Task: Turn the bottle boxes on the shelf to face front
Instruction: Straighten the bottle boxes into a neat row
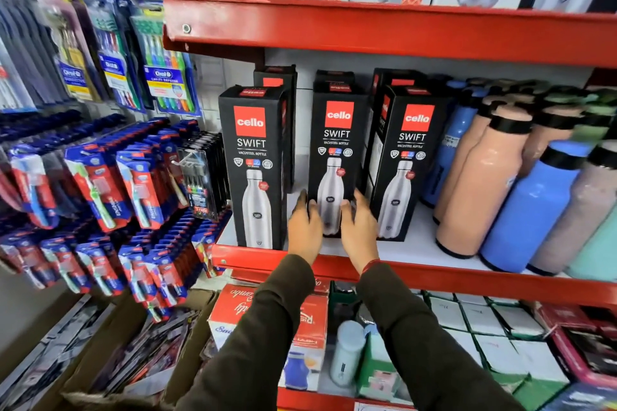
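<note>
Left hand [304, 230] and right hand [359, 227]: fingers spread, cupping the lower sides of the middle box [335, 143], whether gripping cannot be told. Middle box: upright on the shelf [417, 248], front facing out, between left box [255, 163] and right box [405, 157]. Bottles [480, 177]: right of the boxes.

The light is bright and even, without hard shadows. A soft shine lies on the red shelf edge [367, 30] and on the peach bottle [480, 183]. The middle cello box [337, 143] is sharp, but the toothbrush packs [100, 177] and the bottles at the right edge are blurred. The wide lens bends the shelf lines near the borders.
</note>
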A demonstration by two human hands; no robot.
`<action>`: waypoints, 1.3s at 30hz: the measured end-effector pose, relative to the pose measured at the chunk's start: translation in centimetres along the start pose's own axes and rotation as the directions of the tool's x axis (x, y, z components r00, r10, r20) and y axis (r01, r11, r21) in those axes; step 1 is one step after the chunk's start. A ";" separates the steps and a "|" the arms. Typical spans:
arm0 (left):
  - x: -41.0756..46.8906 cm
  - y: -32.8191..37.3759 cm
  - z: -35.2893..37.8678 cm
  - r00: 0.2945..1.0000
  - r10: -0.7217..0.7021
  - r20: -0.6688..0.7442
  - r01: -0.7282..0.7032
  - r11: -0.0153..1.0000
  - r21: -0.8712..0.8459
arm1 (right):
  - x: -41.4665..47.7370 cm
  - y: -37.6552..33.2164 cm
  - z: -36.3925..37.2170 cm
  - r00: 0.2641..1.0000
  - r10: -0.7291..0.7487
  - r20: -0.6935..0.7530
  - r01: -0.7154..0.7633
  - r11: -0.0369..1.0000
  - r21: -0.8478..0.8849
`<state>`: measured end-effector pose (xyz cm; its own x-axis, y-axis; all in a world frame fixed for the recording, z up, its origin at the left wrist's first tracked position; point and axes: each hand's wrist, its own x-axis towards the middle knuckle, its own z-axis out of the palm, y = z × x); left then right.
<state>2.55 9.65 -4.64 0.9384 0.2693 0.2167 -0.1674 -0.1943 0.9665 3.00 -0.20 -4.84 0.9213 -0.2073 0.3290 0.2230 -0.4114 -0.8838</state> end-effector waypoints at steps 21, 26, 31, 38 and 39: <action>-3.6 -1.4 -2.1 0.993 0.097 -0.061 -0.092 0.992 0.081 | -4.7 0.0 -1.8 0.990 -0.015 -0.143 0.031 0.993 0.110; -5.0 -1.3 -2.8 0.992 0.104 -0.064 -0.100 0.993 0.063 | -5.9 0.1 -2.2 0.990 -0.011 -0.144 0.029 0.991 0.127; -5.5 -1.3 -2.9 0.994 0.075 -0.074 -0.070 0.996 0.060 | -6.1 0.0 -2.4 0.987 -0.011 -0.162 0.029 0.993 0.113; -5.8 -0.8 -2.3 0.993 0.075 -0.088 -0.074 0.997 0.015 | -6.1 -0.1 -2.9 0.989 -0.014 -0.148 0.032 0.992 0.120; -6.1 -0.8 -2.0 0.988 0.094 -0.119 -0.095 0.995 -0.002 | -6.2 0.0 -3.1 0.986 -0.025 -0.168 0.046 0.992 0.118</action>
<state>-3.64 10.00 -6.47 0.8758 0.3599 0.3215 -0.2566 -0.2168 0.9419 -3.66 -1.64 -5.87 0.8489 -0.3427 0.4025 0.3010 -0.3125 -0.9010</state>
